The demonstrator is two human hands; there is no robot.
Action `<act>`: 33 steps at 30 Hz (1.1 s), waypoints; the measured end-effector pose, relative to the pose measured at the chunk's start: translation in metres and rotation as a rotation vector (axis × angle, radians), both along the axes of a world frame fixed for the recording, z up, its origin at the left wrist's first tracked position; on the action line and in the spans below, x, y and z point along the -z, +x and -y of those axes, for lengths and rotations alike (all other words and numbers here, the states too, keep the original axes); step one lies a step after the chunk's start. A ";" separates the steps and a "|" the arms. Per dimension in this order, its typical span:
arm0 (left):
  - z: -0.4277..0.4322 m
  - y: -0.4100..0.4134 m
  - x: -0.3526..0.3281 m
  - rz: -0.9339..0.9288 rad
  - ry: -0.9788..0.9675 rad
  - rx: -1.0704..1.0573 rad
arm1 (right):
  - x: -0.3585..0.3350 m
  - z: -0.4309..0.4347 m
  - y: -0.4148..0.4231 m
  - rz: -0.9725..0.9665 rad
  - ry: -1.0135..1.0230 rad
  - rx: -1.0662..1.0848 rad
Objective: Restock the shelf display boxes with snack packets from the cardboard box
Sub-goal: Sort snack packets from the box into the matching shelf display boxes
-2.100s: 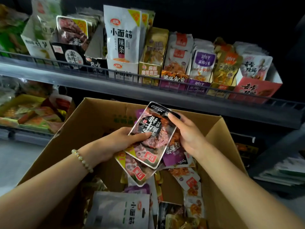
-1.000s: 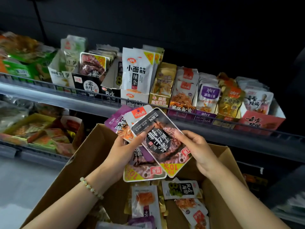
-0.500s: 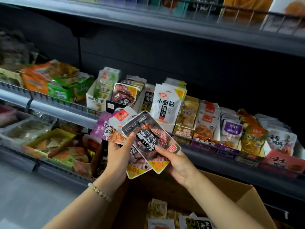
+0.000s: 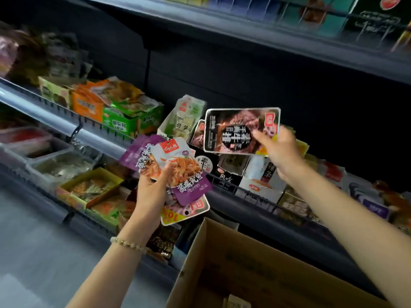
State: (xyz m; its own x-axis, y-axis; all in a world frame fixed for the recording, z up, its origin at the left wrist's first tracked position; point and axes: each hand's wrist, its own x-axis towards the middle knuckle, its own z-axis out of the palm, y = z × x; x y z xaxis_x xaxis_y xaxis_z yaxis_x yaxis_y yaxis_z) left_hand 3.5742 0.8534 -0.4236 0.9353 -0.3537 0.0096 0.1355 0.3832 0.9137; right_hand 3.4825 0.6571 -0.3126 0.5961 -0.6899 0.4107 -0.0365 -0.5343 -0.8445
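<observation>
the right hand point(image 4: 280, 150) holds one black snack packet point(image 4: 233, 132) up in front of the shelf point(image 4: 95, 137). the packet lies on its side. the fingers point(image 4: 260, 138) of this hand pinch its right end, with the thumb on the front. the packet is just above the black display box point(image 4: 205, 163) on the shelf and hides part of it.

the left hand point(image 4: 153, 193) grips a bunch of packets point(image 4: 189, 186) spread out like a fan. some are purple, one is white and red, and one has a yellow corner at the bottom. the fingers curl round them and the thumb lies on top. a bead bracelet point(image 4: 127, 243) is on the left wrist.

the cardboard box point(image 4: 222, 252) sits low, below both hands, with its top open. a green box point(image 4: 121, 126) and an orange box point(image 4: 85, 106) of snacks stand further left on the same shelf.
</observation>
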 end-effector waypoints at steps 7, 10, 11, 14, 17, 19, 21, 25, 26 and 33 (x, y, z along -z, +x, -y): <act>-0.003 0.014 -0.002 -0.041 0.000 0.070 | -0.046 0.017 0.070 -0.314 -0.479 -0.001; -0.003 0.019 -0.002 -0.030 -0.002 0.073 | -0.044 0.020 0.098 -0.571 -0.557 -0.089; -0.002 0.019 -0.001 -0.019 -0.001 0.079 | -0.041 0.019 0.107 -0.636 -0.598 -0.113; -0.001 0.017 -0.003 -0.003 0.010 0.104 | -0.025 0.019 0.128 -0.766 -0.650 -0.155; -0.002 0.016 -0.005 -0.031 -0.005 0.118 | -0.003 0.025 0.137 -0.799 -0.599 -0.169; -0.003 0.014 -0.006 -0.043 -0.009 0.138 | 0.003 0.026 0.134 -0.725 -0.566 -0.158; -0.005 0.014 -0.006 -0.041 -0.011 0.175 | 0.002 0.021 0.123 -0.545 -0.574 -0.139; -0.004 0.007 -0.010 -0.022 -0.005 0.244 | -0.008 -0.014 0.074 -0.264 -0.413 -0.293; -0.002 0.002 -0.012 -0.024 -0.009 0.265 | -0.008 -0.023 0.058 -0.315 -0.356 -0.360; 0.013 -0.056 -0.023 0.050 0.062 0.497 | 0.009 -0.027 -0.053 -0.627 -0.344 -0.396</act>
State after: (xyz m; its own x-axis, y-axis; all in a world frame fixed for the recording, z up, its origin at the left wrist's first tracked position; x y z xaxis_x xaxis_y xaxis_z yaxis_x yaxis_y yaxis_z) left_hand 3.5180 0.8402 -0.4006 0.6524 -0.7577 0.0150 0.2430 0.2279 0.9429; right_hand 3.4300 0.6841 -0.3212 0.9586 -0.2759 0.0702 -0.2016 -0.8321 -0.5167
